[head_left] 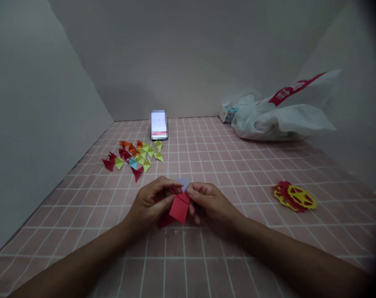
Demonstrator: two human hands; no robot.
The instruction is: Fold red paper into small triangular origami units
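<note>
A partly folded piece of red origami paper [179, 207] is held between my two hands, low over the checked tabletop. My left hand [153, 198] pinches it from the left, thumb in front and fingers curled behind. From the right, my right hand [207, 199] grips its upper edge between thumb and forefinger, with the other fingers loosely bent below. A pale bluish-white patch [183, 183] shows at the top between the fingertips; whether it belongs to the same sheet I cannot tell. Another bit of red shows beneath my left thumb.
Several small folded paper birds [142, 156] in red, orange, yellow and blue lie left of centre. Behind them a phone [159, 124] stands lit. A white plastic bag [274, 120] and a small box [226, 114] sit back right. Red and yellow cut-out discs [295, 197] lie at right.
</note>
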